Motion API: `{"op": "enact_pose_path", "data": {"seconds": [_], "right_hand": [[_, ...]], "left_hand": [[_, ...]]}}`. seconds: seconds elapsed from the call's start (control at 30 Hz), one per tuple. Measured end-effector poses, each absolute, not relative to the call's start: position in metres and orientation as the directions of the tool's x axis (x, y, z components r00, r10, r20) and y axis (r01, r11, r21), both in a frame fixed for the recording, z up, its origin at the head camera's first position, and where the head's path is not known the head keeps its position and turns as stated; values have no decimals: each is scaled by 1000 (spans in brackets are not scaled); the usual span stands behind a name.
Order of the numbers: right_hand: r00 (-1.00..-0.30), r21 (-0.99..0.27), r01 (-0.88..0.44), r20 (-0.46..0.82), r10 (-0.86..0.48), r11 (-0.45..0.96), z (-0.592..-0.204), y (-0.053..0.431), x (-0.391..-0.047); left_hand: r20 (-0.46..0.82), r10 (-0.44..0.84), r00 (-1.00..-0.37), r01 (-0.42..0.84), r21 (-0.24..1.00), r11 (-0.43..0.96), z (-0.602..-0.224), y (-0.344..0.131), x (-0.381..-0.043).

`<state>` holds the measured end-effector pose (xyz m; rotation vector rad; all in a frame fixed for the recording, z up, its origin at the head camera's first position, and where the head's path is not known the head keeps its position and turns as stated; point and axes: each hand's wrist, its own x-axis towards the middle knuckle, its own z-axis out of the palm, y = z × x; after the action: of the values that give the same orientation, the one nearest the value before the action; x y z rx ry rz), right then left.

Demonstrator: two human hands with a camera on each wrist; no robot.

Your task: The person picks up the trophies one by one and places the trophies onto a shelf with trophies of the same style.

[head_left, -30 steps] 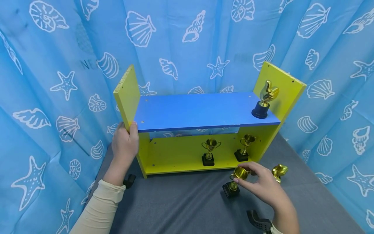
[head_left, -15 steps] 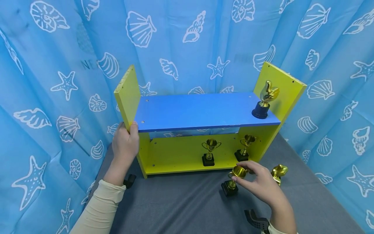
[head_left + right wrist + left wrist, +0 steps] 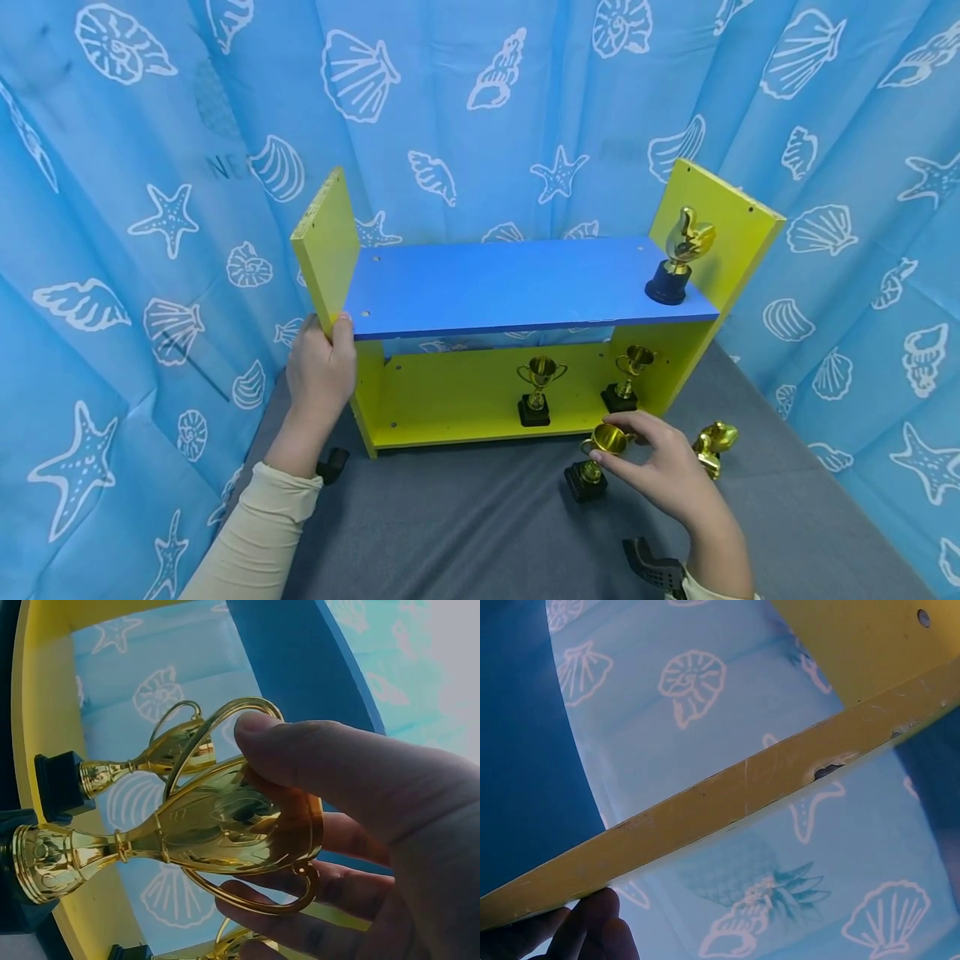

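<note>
Between thumb and fingers, my right hand (image 3: 670,468) grips a gold trophy cup (image 3: 609,439) by its bowl, in front of the shelf's lower right part. The right wrist view shows the held trophy cup (image 3: 225,825) close up, with its two handles and dark base. My left hand (image 3: 322,367) holds the front edge of the yellow left side panel (image 3: 330,242) of a small shelf. In the left wrist view, fingers (image 3: 592,922) lie at that panel's edge. Two similar cups, a middle trophy cup (image 3: 537,387) and a right trophy cup (image 3: 630,375), stand on the bottom board.
A gold thumbs-up trophy (image 3: 678,254) stands at the right of the blue shelf board (image 3: 495,283). Another gold trophy (image 3: 714,446) is on the grey tabletop (image 3: 450,525), partly behind my right hand. A blue shell-patterned curtain (image 3: 480,125) hangs behind the shelf.
My right hand has shifted slightly left with the trophy cup in its grip. The left hand has stayed on the side panel.
</note>
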<state>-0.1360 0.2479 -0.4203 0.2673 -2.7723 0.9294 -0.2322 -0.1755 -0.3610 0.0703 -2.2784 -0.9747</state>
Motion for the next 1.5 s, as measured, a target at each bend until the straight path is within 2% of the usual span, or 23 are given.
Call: {"op": "enact_pose_path", "data": {"seconds": [1.5], "right_hand": [[-929,-559,-299,357,-100,773,-422,231,-143]], "left_hand": [[536,-287,-794,179,657,732,-359,-175,-230]]}}
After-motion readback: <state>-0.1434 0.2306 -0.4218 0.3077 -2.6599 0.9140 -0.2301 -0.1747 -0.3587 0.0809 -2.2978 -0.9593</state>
